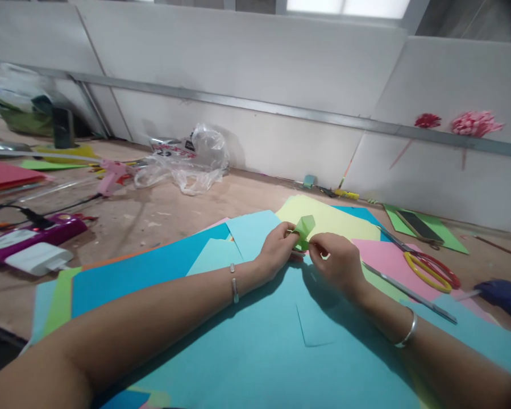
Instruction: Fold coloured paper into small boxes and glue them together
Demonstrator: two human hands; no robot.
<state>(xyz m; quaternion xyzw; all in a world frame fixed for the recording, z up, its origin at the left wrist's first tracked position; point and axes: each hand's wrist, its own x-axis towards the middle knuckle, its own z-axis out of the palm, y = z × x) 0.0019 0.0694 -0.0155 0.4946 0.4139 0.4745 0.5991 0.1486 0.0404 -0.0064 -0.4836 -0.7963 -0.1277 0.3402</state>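
Note:
A small green folded paper piece (304,230) is pinched between both hands above a spread of coloured paper sheets (255,341). My left hand (276,250) grips its left side with closed fingers. My right hand (338,261) pinches its lower right corner. Each wrist wears a bracelet. The large sheet under my arms is light blue, with darker blue, yellow and pink sheets around it.
Red-and-yellow-handled scissors (430,267) and a metal ruler (408,292) lie to the right. A phone (418,226) rests on green paper. A crumpled plastic bag (187,162), a pink glue gun (112,173) and a purple box (37,233) sit left. A white wall closes the back.

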